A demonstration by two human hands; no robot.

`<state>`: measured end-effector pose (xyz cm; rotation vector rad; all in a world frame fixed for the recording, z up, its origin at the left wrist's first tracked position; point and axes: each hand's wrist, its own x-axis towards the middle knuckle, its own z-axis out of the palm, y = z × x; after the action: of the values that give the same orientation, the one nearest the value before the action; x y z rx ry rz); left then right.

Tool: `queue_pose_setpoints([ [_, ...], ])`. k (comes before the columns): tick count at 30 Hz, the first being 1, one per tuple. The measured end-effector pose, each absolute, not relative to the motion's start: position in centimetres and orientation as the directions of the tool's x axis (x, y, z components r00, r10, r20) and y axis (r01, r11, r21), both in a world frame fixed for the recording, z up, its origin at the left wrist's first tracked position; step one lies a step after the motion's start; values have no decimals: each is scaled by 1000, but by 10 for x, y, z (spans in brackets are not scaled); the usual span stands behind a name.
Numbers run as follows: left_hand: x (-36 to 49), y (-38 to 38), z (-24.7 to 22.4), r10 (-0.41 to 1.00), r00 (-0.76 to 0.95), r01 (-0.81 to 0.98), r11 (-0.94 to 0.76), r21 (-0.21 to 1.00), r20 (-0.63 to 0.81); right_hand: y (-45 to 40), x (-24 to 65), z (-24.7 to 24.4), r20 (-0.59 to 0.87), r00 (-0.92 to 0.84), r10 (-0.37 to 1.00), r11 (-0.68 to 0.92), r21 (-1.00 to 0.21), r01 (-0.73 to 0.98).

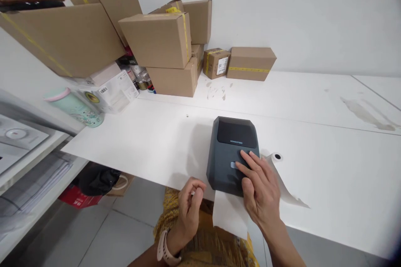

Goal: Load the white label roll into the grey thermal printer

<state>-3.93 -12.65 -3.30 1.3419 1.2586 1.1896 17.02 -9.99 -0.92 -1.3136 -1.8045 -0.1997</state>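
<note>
A dark grey label printer (224, 154) with a glossy black top panel sits near the table's front edge. A blank white strip of paper (230, 212) hangs from its front and over the edge. My right hand (261, 181) rests on the printer's top with fingers stretched out, one fingertip at the small light button (233, 165). Just left of the printer's front corner is my left hand (190, 204), its fingers curled in and nothing visible in them. A small white paper roll (277, 157), partly unwound, lies on the table right of the printer.
Several cardboard boxes (156, 41) are stacked at the back left of the white table (150, 133), with two smaller ones (250, 64) against the wall. A mint green tumbler (78, 108) stands at the left edge. Below left is a shelf (37, 204) holding wrapped items.
</note>
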Motion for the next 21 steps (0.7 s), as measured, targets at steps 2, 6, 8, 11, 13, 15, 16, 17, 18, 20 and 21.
queue_pose_setpoints([
  [2,-40,-120,-36,981,-38,133,-182,974,188,-102,169,-3,722,-113,683,368,-206,907],
  [6,-38,-109,-36,934,21,244,-351,904,357,-100,174,11,721,-286,631,369,45,928],
  [8,-36,-106,-34,926,63,281,-375,884,373,-97,177,17,705,-345,619,413,82,907],
  [11,-30,-104,-31,926,117,283,-377,882,359,-93,179,21,693,-354,628,454,43,890],
  [13,-24,-104,-30,929,156,261,-365,894,335,-93,180,18,697,-327,639,452,4,892],
  [15,-20,-106,-30,931,180,230,-355,906,318,-97,181,10,705,-280,651,453,-66,889],
  [16,-19,-107,-31,932,183,215,-350,912,314,-100,181,3,705,-243,667,457,-129,880],
  [17,-18,-108,-32,934,185,202,-341,918,307,-104,180,-5,707,-191,681,461,-212,862],
  [18,-17,-109,-32,938,186,192,-328,925,294,-109,179,-13,708,-116,696,457,-313,832],
  [20,-18,-110,-33,945,193,181,-298,937,263,-118,175,-29,677,106,729,399,-545,738],
  [21,-18,-111,-34,947,202,176,-288,941,251,-122,171,-36,622,225,750,342,-656,672],
])
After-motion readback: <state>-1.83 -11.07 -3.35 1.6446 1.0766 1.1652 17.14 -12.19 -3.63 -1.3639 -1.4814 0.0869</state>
